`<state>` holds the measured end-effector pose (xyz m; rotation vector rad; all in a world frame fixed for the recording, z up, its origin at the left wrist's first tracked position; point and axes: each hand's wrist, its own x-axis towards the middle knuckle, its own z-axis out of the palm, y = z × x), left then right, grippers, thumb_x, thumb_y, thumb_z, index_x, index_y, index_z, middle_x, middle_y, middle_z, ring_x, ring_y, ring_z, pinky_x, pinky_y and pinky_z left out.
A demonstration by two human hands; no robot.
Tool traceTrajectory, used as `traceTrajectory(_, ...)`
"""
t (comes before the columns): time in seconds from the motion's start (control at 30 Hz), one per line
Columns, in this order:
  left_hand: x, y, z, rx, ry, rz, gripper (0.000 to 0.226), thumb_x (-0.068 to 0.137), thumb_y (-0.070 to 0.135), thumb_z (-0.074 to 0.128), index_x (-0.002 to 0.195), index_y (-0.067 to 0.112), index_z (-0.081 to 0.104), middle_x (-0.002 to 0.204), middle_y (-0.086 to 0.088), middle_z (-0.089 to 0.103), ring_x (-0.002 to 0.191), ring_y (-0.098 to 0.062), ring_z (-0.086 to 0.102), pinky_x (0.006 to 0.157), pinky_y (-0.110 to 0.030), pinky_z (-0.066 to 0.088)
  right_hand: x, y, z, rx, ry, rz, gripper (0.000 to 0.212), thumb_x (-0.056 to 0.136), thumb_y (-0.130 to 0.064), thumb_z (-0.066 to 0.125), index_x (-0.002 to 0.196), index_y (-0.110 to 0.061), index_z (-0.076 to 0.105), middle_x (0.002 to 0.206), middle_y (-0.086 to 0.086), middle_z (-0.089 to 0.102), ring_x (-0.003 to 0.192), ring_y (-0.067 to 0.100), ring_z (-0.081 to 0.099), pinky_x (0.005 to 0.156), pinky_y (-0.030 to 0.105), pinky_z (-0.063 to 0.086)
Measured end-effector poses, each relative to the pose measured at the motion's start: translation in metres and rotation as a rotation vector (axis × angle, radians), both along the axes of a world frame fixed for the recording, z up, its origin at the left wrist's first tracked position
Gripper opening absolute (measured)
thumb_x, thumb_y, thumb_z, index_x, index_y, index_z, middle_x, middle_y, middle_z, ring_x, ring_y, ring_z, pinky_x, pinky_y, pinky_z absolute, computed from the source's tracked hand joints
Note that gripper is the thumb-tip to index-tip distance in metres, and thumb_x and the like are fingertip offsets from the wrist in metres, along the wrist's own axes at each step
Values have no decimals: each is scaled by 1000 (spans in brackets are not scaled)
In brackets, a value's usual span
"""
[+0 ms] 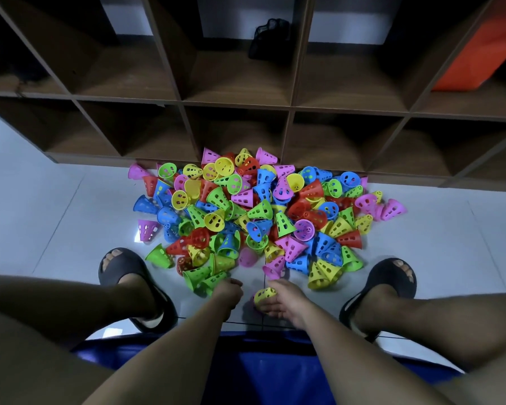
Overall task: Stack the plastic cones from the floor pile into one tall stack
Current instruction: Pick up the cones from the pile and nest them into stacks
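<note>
The stack looks barely begun: the right hand (282,304) curls round one yellow perforated cone (265,294), and the left hand (228,290), just beside it, reaches the green cones (205,277) (whether it grips one I cannot tell). Next, a second cone from the pile (254,209) just beyond the grip should be nested squarely.

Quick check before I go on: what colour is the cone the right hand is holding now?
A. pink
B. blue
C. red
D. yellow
D: the right hand holds a yellow cone in its fingers, just on the near side of the pile.
</note>
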<state>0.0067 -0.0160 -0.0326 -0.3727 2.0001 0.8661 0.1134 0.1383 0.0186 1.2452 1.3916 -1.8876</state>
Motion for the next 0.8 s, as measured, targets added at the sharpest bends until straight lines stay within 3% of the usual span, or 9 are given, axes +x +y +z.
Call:
traceTrajectory(0.2,-16,-33,18,-47,75,114,19,101,16,58,113,6,70,86,-11,62,68,-22,51,66,-27,46,-9,-2,-12,1,-15,92,27,106,-39,56,130,-28,51,102,17,80,100,35,77,78,37,57)
traceTrajectory(0.3,-19,-40,18,-37,53,188,26,98,12,58,122,9,65,95,-11,61,73,-21,51,68,-29,45,-15,-5,-17,-15,-29,98,29,106,-41,55,131,-28,47,100,18,80,99,36,77,76,35,58)
traceTrajectory(0.4,-19,-36,19,17,19,233,27,100,6,57,126,12,58,95,-8,56,79,-20,50,67,-29,44,-21,-6,-28,98,-53,119,35,107,-45,48,136,-26,46,89,19,80,74,28,78,59,28,53)
traceTrajectory(0.5,-19,-31,21,90,-34,276,31,100,3,58,129,17,56,100,-6,55,88,-20,51,82,-36,45,-28,-3,-43,274,-51,56,34,106,-45,47,133,-23,48,88,18,78,58,20,69,47,26,49)
traceTrajectory(0.63,-23,-30,14,103,-83,340,23,99,5,58,120,15,56,100,-7,53,84,-20,48,73,-35,45,-38,6,-60,264,-26,-94,29,105,-36,56,129,-20,51,107,14,68,82,27,72,69,38,62)
traceTrajectory(0.7,-26,-33,9,87,-89,391,11,99,9,59,109,14,58,100,-6,54,85,-21,47,76,-35,45,-44,10,-63,202,-32,-159,26,106,-29,55,130,-21,50,113,14,64,94,32,73,78,46,66)
traceTrajectory(0.8,-32,-35,3,57,-48,444,5,98,11,61,97,15,59,104,-11,57,95,-26,50,84,-39,45,-49,13,-60,158,-37,-197,26,108,-20,47,134,-20,50,119,13,63,100,29,71,62,33,61)
